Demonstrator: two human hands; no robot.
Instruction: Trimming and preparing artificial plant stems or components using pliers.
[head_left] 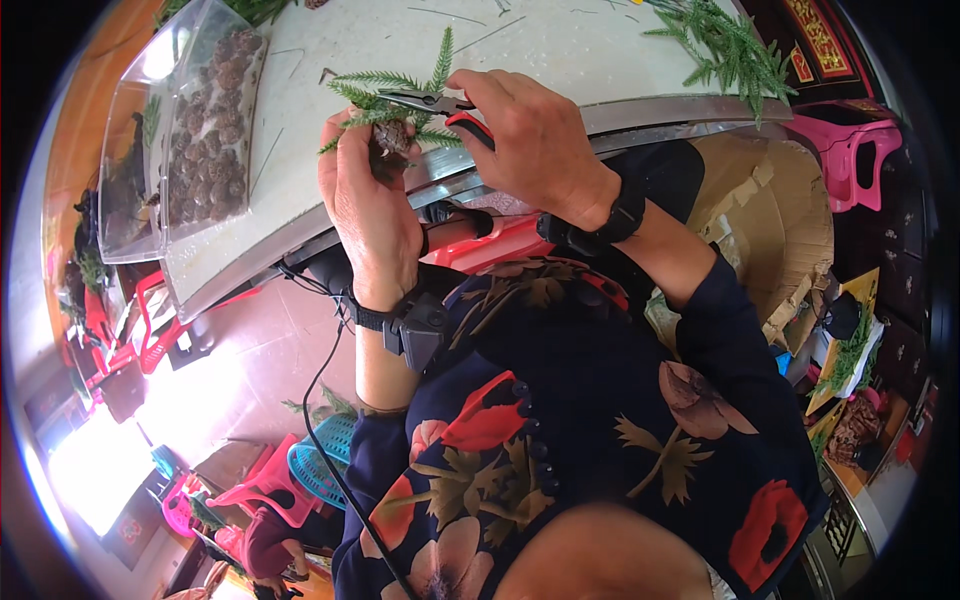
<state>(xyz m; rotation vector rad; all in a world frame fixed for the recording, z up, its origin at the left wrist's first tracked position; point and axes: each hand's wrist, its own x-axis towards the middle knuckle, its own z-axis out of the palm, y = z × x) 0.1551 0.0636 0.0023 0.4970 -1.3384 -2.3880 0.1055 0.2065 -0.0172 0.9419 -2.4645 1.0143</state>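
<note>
My left hand (368, 215) is closed around the base of a green artificial pine sprig (442, 62), over the near edge of the table. A brown pine cone (392, 137) with pale scale tips sits among the sprig's needles, by my left fingers. From the right, my right hand (545, 145) grips needle-nose pliers (425, 102) by their red and black handles. The plier jaws point left and lie across the sprig just above the cone. Whether the jaws pinch a wire or stem there is too small to tell.
On the pale table (350, 35), a clear plastic box (130, 215) of pine cones stands at left. Thin wire pieces lie about. More green sprigs (725, 50) rest at far right. Beside me are a cardboard box (790, 215) and a pink stool (860, 160). Another person (270, 545) sits lower left.
</note>
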